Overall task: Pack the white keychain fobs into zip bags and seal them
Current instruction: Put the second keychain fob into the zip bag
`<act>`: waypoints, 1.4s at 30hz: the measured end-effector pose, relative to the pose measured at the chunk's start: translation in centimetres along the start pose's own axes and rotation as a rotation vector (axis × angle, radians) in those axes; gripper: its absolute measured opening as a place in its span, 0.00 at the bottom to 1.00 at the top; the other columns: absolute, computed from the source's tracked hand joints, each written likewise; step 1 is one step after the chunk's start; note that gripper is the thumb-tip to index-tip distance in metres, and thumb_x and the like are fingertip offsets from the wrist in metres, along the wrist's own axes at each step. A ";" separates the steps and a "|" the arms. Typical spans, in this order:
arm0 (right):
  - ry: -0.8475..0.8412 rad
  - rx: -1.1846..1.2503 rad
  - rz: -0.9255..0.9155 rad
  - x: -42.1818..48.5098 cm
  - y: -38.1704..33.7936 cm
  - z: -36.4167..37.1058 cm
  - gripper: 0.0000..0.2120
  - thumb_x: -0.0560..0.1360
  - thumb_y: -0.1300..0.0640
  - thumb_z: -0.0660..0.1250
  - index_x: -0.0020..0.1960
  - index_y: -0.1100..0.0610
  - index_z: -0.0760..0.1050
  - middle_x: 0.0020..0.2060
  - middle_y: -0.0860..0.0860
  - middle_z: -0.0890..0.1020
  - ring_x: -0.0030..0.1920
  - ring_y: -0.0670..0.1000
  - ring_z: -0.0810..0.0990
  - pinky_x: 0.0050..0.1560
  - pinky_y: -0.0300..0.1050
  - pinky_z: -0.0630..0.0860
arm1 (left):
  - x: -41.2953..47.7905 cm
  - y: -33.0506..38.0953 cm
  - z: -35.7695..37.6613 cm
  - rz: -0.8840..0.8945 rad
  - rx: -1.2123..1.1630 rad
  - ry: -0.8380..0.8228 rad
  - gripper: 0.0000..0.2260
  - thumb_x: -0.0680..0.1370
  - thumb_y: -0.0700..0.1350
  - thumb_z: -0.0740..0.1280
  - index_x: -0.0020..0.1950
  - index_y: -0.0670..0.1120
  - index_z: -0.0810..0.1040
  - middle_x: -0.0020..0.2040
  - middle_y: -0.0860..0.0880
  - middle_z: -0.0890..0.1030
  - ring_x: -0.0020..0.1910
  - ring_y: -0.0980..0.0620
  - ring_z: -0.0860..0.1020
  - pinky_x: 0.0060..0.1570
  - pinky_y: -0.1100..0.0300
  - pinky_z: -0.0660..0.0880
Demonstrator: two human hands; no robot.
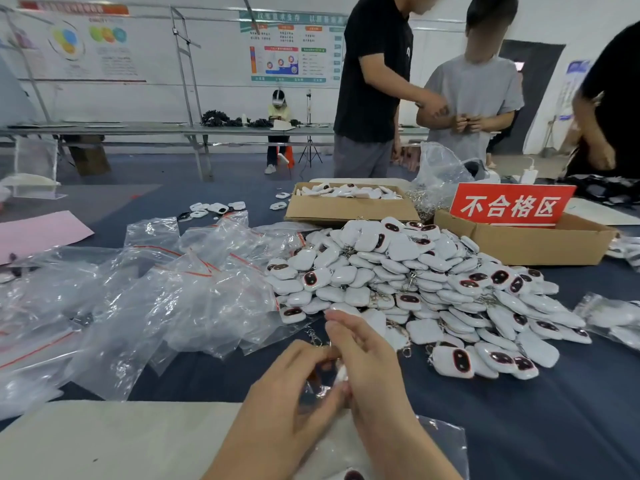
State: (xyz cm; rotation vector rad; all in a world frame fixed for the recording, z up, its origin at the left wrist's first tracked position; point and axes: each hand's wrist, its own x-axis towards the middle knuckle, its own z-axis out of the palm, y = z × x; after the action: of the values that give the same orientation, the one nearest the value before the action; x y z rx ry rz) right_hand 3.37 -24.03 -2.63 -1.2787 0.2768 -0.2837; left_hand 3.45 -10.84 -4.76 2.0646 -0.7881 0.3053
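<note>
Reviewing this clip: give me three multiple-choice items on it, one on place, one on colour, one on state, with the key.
1. The empty zip bags lie: A left of the fob heap; B in a box; C on the floor.
2. The sign is: A blue; B red; C green.
3. The left hand and right hand: A lie flat; B meet on one fob; C reach into a box.
Key: 1A, bags spread left of the heap; 2B, red board, white characters; 3B, both pinch it together.

L hand (294,382) & R hand (367,358) both bare, w/ bare forearms (408,441) down to bottom edge. Slim fingers (341,327); short pale nails, tips too blurred for more.
</note>
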 end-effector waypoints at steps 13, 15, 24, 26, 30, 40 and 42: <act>-0.255 -0.056 0.088 0.7 1.7 -2.5 0.09 0.80 0.53 0.66 0.55 0.51 0.85 0.51 0.55 0.87 0.56 0.60 0.84 0.62 0.55 0.79 | 1.1 -0.7 0.3 -0.383 -0.413 0.151 0.07 0.82 0.47 0.66 0.49 0.55 0.84 0.38 0.47 0.83 0.35 0.54 0.78 0.42 0.48 0.78; -0.292 -0.102 0.060 0.8 2.0 -2.6 0.09 0.80 0.54 0.66 0.56 0.48 0.84 0.51 0.53 0.87 0.57 0.58 0.84 0.63 0.54 0.79 | 1.2 -0.8 0.2 -0.411 -0.434 0.165 0.08 0.82 0.48 0.66 0.48 0.55 0.84 0.38 0.48 0.82 0.36 0.53 0.79 0.44 0.45 0.79; -0.356 -0.162 -0.014 1.2 2.6 -3.1 0.10 0.80 0.54 0.67 0.58 0.46 0.84 0.53 0.50 0.86 0.58 0.58 0.83 0.63 0.53 0.79 | 1.2 -1.0 0.1 -0.421 -0.487 0.156 0.08 0.82 0.44 0.66 0.47 0.52 0.84 0.39 0.44 0.82 0.36 0.54 0.78 0.40 0.55 0.78; -0.354 -0.167 -0.024 1.3 2.6 -3.2 0.10 0.80 0.54 0.67 0.58 0.45 0.84 0.52 0.50 0.87 0.58 0.59 0.82 0.62 0.50 0.80 | 1.3 -1.0 0.1 -0.419 -0.494 0.148 0.08 0.82 0.44 0.67 0.47 0.52 0.84 0.39 0.43 0.81 0.36 0.55 0.78 0.39 0.59 0.77; -0.348 -0.149 -0.017 1.3 2.7 -3.3 0.09 0.80 0.53 0.67 0.57 0.46 0.84 0.52 0.51 0.86 0.58 0.62 0.81 0.62 0.52 0.79 | 1.2 -1.0 0.1 -0.407 -0.498 0.143 0.08 0.82 0.43 0.67 0.47 0.52 0.84 0.39 0.43 0.80 0.36 0.56 0.77 0.37 0.64 0.76; -0.295 -0.085 -0.020 1.3 2.4 -2.9 0.08 0.79 0.56 0.69 0.54 0.50 0.85 0.49 0.53 0.87 0.54 0.55 0.85 0.57 0.50 0.82 | 1.1 -0.8 0.2 -0.357 -0.466 0.127 0.08 0.83 0.46 0.66 0.52 0.54 0.85 0.37 0.53 0.81 0.36 0.59 0.78 0.37 0.66 0.75; -0.280 -0.092 -0.032 1.3 2.5 -2.9 0.08 0.79 0.56 0.69 0.53 0.50 0.85 0.48 0.53 0.87 0.53 0.55 0.85 0.58 0.53 0.82 | 1.1 -0.8 0.3 -0.354 -0.465 0.127 0.08 0.82 0.46 0.66 0.53 0.53 0.85 0.37 0.51 0.81 0.35 0.58 0.77 0.37 0.65 0.75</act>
State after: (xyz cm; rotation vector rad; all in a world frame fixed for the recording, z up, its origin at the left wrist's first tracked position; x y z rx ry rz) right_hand 3.72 -26.45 -5.82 -1.3962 0.0309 -0.1172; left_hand 4.79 -11.24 -4.89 1.6825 -0.3609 0.0460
